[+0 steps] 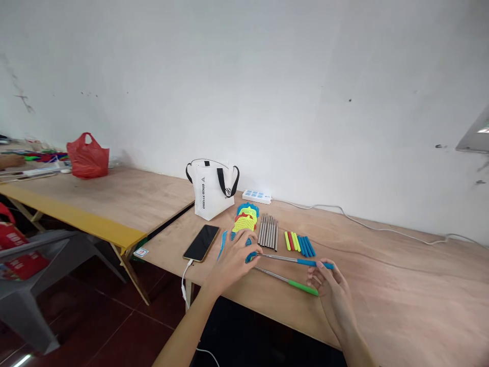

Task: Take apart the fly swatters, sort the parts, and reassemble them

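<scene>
A metal rod with a blue handle (294,261) is held over the plywood table (382,265). My right hand (331,290) pinches its blue grip end. My left hand (235,257) closes on its other end, where a blue swatter head (227,238) lies. Just in front lies a second rod with a green handle (290,282). Behind the hands are a stack of mesh swatter heads (245,218) in blue, red and yellow, a row of bare metal rods (268,232), and a row of coloured handle sleeves (299,241).
A black phone (201,242) on a white cable lies left of my left hand. A white tote bag (212,191) and a power strip (256,196) stand by the wall. A red plastic bag (87,156) sits on the yellow-edged table at left.
</scene>
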Demonstrator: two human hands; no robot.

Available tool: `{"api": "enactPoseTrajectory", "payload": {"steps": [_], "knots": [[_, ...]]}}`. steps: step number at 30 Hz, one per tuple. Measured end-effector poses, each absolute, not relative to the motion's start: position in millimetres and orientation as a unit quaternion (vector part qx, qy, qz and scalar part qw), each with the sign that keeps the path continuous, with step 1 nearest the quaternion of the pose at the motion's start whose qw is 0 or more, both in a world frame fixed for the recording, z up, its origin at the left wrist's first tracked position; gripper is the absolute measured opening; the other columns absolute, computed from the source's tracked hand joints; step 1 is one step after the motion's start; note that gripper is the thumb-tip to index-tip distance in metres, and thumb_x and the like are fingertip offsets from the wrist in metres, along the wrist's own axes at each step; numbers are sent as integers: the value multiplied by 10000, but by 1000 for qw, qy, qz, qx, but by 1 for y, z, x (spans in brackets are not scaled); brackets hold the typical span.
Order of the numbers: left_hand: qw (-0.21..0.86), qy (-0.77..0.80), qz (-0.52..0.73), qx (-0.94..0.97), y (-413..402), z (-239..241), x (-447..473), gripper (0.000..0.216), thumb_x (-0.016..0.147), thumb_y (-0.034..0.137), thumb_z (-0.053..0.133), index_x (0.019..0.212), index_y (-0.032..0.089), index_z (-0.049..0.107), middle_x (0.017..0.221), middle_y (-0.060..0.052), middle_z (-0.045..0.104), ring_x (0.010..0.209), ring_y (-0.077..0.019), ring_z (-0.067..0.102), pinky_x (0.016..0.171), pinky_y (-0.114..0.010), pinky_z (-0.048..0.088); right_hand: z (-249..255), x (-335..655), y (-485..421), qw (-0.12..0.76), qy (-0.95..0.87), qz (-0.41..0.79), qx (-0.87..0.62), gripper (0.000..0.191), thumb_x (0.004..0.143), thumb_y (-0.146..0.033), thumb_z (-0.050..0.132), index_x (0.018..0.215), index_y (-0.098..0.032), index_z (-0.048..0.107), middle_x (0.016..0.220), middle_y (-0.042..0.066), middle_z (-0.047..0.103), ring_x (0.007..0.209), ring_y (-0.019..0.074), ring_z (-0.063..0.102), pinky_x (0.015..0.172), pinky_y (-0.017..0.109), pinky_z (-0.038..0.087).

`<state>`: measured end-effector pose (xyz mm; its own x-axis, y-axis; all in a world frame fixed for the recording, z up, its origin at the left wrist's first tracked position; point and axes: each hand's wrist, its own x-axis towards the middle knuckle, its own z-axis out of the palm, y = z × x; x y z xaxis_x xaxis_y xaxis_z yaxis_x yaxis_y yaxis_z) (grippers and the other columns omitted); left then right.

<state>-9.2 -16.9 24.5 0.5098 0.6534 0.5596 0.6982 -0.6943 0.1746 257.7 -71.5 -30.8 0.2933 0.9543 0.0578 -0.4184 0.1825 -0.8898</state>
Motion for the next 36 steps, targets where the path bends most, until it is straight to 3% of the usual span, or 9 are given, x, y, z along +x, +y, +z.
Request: {"api": "enactPoseTrajectory", "payload": {"steps": [3, 7, 10, 14, 21, 26, 31, 36], "knots": [[51, -409, -316, -855, -11, 19, -9, 126, 897, 157, 636, 919, 274, 678, 1317, -31, 546, 1320, -260, 465, 1205, -576, 154, -35, 266, -69, 675, -351, 491, -424, 335, 767, -454, 825, 935, -263, 606, 825, 14, 696, 764, 184, 645, 643, 299, 544], [63, -433, -325, -838, -2, 8, -7, 172, 863, 96, 622, 896, 261, 662, 1340, -47, 531, 1375, -276, 421, 1220, -626, 105, -39, 278, -66, 618, -438, 439, -482, 348, 773, -513, 797, 922, -241, 639, 792, 4, 669, 666, 158, 587, 620, 294, 505], [48, -435, -321, -840, 5, -3, -5, 164, 875, 103, 618, 898, 259, 664, 1353, -48, 528, 1383, -274, 417, 1224, -628, 105, -40, 287, -62, 571, -497, 344, -556, 391, 737, -578, 787, 837, -214, 689, 702, -4, 630, 599, 140, 521, 556, 271, 440], [27, -432, -310, -846, 12, -20, 2, 166, 883, 95, 605, 898, 249, 665, 1351, -49, 533, 1373, -275, 431, 1226, -623, 121, -49, 299, -55, 525, -524, 277, -610, 472, 691, -660, 757, 814, -205, 740, 786, 42, 709, 665, 183, 586, 568, 281, 439], [2, -434, -292, -852, 16, -37, 11, 151, 894, 112, 608, 910, 253, 660, 1324, -51, 549, 1349, -266, 455, 1220, -616, 168, -76, 315, -45, 465, -576, 217, -636, 468, 767, -676, 674, 815, -217, 753, 623, -11, 647, 485, 142, 466, 502, 274, 334], [-12, -442, -288, -849, 17, -43, 11, 151, 911, 122, 596, 934, 251, 672, 1331, -53, 546, 1350, -277, 453, 1203, -621, 198, -83, 317, -44, 433, -601, 201, -640, 429, 807, -657, 628, 802, -241, 729, 656, 8, 660, 603, 201, 579, 593, 314, 427], [-42, -445, -286, -848, 18, -44, 9, 147, 933, 163, 582, 999, 256, 673, 1355, -64, 530, 1348, -287, 460, 1163, -567, 309, -86, 319, -45, 410, -622, 126, -655, 406, 865, -632, 550, 825, -256, 699, 909, 69, 706, 908, 269, 651, 787, 379, 490], [-102, -465, -298, -827, 28, -42, -6, 163, 965, 215, 524, 1017, 241, 675, 1401, -88, 491, 1286, -291, 519, 1064, -495, 445, -91, 326, -43, 389, -639, 132, -650, 363, 903, -579, 516, 882, -256, 678, 924, 63, 696, 899, 257, 649, 832, 394, 494]]}}
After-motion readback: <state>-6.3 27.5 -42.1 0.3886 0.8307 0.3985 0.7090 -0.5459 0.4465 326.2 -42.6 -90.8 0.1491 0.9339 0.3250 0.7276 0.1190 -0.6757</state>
